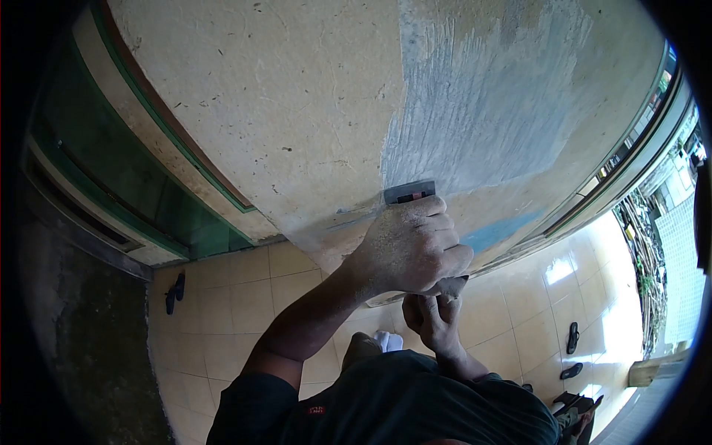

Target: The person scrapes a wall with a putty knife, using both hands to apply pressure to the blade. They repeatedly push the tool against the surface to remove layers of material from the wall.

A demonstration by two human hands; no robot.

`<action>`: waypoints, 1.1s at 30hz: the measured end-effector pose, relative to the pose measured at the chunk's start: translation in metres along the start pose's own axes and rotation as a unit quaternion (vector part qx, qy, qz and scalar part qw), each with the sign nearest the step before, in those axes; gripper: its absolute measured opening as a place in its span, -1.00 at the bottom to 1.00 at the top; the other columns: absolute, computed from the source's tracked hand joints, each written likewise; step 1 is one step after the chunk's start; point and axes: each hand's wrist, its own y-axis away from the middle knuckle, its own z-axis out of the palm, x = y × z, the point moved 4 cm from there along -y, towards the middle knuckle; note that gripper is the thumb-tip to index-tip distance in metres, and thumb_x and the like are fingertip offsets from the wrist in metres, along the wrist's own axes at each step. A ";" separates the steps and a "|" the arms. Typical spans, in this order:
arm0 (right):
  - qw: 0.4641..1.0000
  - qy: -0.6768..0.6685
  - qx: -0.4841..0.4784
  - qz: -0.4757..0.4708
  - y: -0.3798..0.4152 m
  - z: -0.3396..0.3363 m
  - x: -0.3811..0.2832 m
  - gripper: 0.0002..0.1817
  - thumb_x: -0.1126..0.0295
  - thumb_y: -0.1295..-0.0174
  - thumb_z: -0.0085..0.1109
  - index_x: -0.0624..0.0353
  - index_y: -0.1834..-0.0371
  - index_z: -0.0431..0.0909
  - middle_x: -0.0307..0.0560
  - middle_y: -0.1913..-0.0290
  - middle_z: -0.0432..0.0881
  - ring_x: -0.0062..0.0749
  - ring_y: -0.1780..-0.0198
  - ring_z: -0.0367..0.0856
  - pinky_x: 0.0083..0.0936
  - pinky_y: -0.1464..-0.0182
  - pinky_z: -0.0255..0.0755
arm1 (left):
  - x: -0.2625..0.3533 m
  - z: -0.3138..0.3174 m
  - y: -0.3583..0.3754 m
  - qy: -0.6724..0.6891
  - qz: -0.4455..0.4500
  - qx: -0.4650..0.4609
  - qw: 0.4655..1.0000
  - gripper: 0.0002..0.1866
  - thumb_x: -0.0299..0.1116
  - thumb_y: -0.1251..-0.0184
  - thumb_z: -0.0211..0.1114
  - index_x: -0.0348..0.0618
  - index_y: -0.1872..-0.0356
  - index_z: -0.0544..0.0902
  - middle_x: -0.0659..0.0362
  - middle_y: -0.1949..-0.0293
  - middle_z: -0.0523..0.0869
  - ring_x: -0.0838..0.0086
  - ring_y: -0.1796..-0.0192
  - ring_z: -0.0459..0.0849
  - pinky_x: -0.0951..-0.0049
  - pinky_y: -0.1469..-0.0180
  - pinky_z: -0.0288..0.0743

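A dusty scraper (410, 192) with a wide flat blade is held against the wall (319, 111), at the lower left edge of a grey-white coated patch (482, 96). My left hand (415, 245) is closed around its handle, and pale powder covers the fingers and wrist. Just below, my right hand (436, 317) has its fingers curled together close to a small grey object (449, 286) under my left hand; what it grips is too hidden to make out. A blue painted area (500, 231) shows on the wall to the right.
Green-framed door or window (141, 170) on the left. Tiled floor (222, 304) below, with dark sandals at left (176, 291) and right (572, 337). A dark chair-like object (578, 411) stands at the lower right. Piled sticks (647, 259) lie outside.
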 end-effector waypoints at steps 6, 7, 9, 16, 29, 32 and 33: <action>0.996 -0.076 0.024 -0.025 0.000 0.001 0.007 -0.72 0.43 -0.39 -0.07 0.25 0.52 0.34 -0.27 0.68 0.33 -0.67 0.67 0.26 -0.68 0.64 0.02 | -0.002 0.006 0.002 0.020 -0.010 -0.041 0.999 -0.81 -0.32 0.10 0.31 -0.03 0.70 0.46 0.26 0.74 0.45 0.54 0.61 0.46 0.46 0.25 0.42; 0.996 -0.071 0.027 -0.046 -0.004 0.000 0.006 -0.72 0.43 -0.39 -0.05 0.26 0.53 0.33 -0.28 0.69 0.32 -0.66 0.68 0.26 -0.68 0.65 0.01 | -0.004 0.000 -0.005 0.008 0.002 -0.036 0.999 -0.82 -0.33 0.10 0.31 -0.04 0.70 0.46 0.26 0.73 0.46 0.54 0.60 0.47 0.45 0.26 0.42; 0.993 -0.090 0.011 -0.072 -0.007 0.008 0.007 -0.72 0.43 -0.38 -0.04 0.26 0.53 0.33 -0.28 0.69 0.32 -0.67 0.68 0.26 -0.68 0.65 0.01 | -0.002 -0.012 -0.013 -0.002 0.008 -0.031 0.999 -0.83 -0.34 0.11 0.31 -0.05 0.69 0.47 0.26 0.72 0.47 0.53 0.58 0.48 0.45 0.26 0.42; 0.994 -0.092 0.061 -0.008 0.014 0.001 0.013 -0.72 0.38 -0.39 -0.04 0.25 0.50 0.35 -0.30 0.69 0.28 -0.66 0.70 0.19 -0.67 0.65 0.01 | 0.002 0.016 0.012 0.050 -0.020 -0.026 0.998 -0.80 -0.28 0.14 0.32 -0.04 0.68 0.46 0.28 0.72 0.43 0.51 0.58 0.45 0.47 0.27 0.40; 0.997 -0.057 0.052 0.002 0.012 -0.005 0.000 -0.73 0.33 -0.38 0.00 0.26 0.44 0.36 -0.29 0.70 0.29 -0.66 0.71 0.23 -0.67 0.67 0.04 | 0.003 0.011 0.007 0.053 -0.030 -0.017 0.998 -0.78 -0.22 0.08 0.35 -0.04 0.66 0.49 0.25 0.71 0.46 0.50 0.59 0.47 0.44 0.24 0.39; 0.998 -0.038 0.036 0.018 0.013 -0.004 -0.006 -0.74 0.33 -0.38 -0.01 0.27 0.41 0.36 -0.30 0.69 0.29 -0.67 0.71 0.22 -0.67 0.67 0.03 | 0.002 0.007 0.003 0.062 -0.024 0.007 0.998 -0.76 -0.20 0.07 0.30 -0.01 0.70 0.45 0.27 0.72 0.41 0.50 0.61 0.44 0.45 0.32 0.35; 0.999 -0.032 0.028 0.025 0.013 -0.003 -0.011 -0.75 0.33 -0.39 -0.02 0.28 0.40 0.36 -0.31 0.68 0.29 -0.67 0.71 0.21 -0.67 0.67 0.02 | 0.002 0.004 0.001 0.067 -0.021 0.012 0.997 -0.77 -0.21 0.05 0.30 -0.01 0.70 0.46 0.27 0.73 0.42 0.50 0.61 0.44 0.44 0.32 0.35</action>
